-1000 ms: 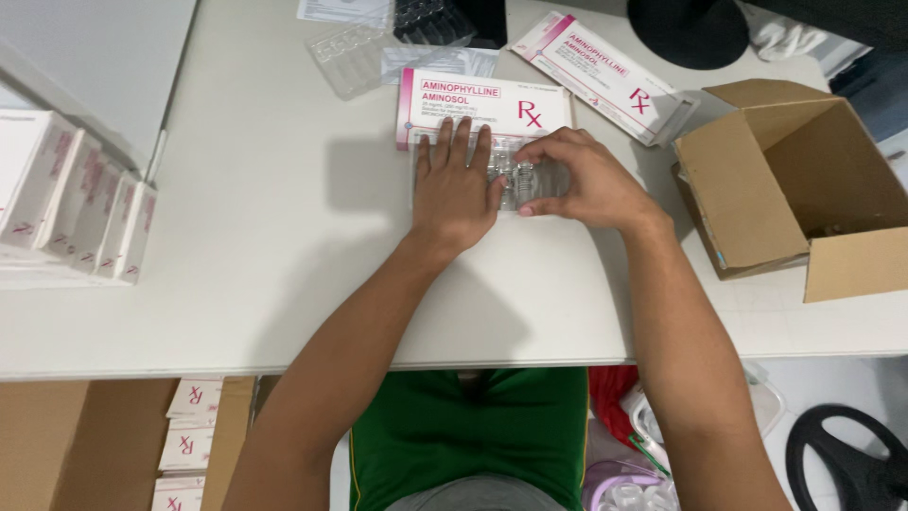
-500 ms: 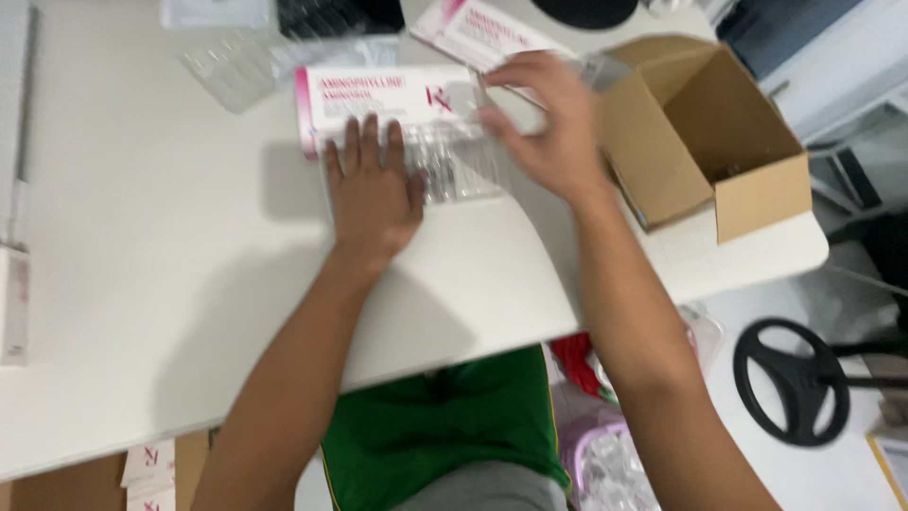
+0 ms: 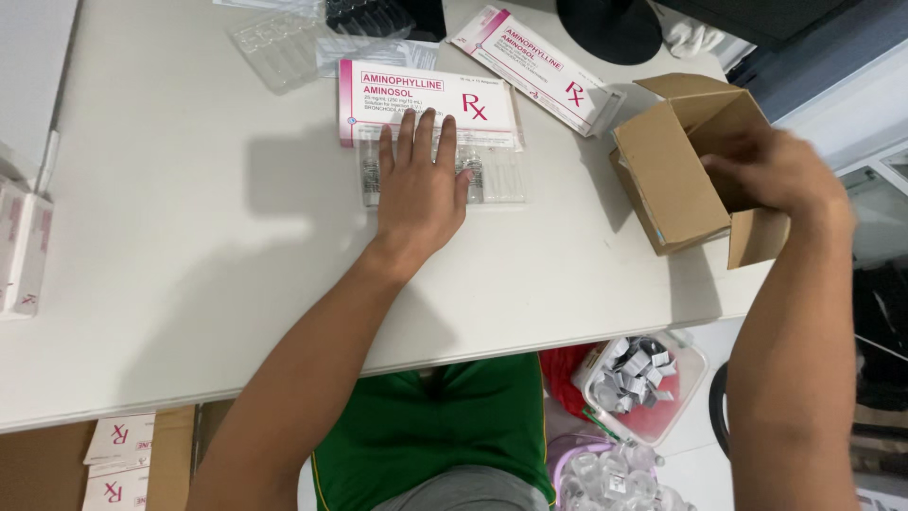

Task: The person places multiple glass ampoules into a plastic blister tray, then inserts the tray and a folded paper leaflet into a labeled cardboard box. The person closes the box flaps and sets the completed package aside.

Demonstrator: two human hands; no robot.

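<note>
Left hand (image 3: 421, 185): lay flat, palm down and fingers spread, on a clear plastic blister tray (image 3: 501, 175) of small ampoules; holding nothing, pressing the tray to the white table (image 3: 189, 274).

Clear plastic blister tray: sat at mid-table, its far edge touching a white-and-pink medicine carton (image 3: 426, 102) that lay flat just beyond the fingertips. Ampoules showed on either side of the hand; the middle of the tray was hidden under the palm.

Right hand (image 3: 771, 170): blurred, reaching at the mouth of an open brown cardboard box (image 3: 672, 170) at the table's right edge. Whether the fingers gripped anything could not be told.

Open brown cardboard box: tipped on its side, flaps out, opening turned toward the right hand; well apart from the tray.

Second white-and-pink carton (image 3: 539, 66): lay at an angle between the first carton and the box, near the far edge of the table.

Empty clear trays (image 3: 284, 38): lay at the far edge, left of the cartons.

More white cartons (image 3: 24, 246): lay at the left edge of the table.

Below the table's near edge: green clothing (image 3: 435, 426) at centre; a clear tub (image 3: 643, 388) of small grey pieces to the right.
</note>
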